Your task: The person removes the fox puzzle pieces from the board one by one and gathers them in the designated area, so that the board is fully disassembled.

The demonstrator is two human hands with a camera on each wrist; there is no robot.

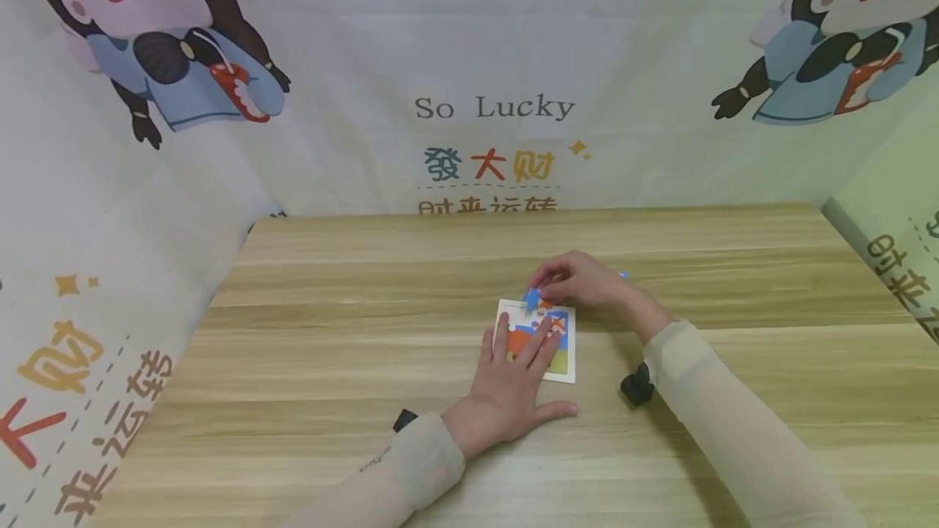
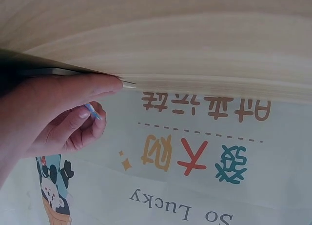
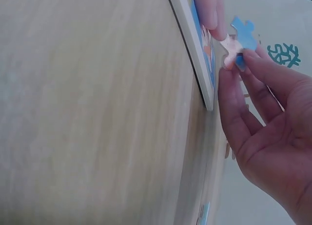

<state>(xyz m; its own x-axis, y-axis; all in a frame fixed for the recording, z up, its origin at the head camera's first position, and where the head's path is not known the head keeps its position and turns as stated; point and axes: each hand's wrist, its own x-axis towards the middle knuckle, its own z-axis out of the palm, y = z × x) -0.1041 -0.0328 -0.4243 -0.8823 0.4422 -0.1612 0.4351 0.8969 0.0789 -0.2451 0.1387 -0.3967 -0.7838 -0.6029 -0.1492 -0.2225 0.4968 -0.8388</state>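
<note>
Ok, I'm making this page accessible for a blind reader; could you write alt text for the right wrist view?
A right hand pinches a blue and pinkish jigsaw piece beside a white-edged picture puzzle, with fingers of the left hand over the puzzle. A wooden table fills the left side; behind is a pale backdrop.

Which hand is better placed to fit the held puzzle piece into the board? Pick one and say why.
Probably the right hand: it pinches the piece near the far edge of the board, while the left hand is spread over the board.
</note>
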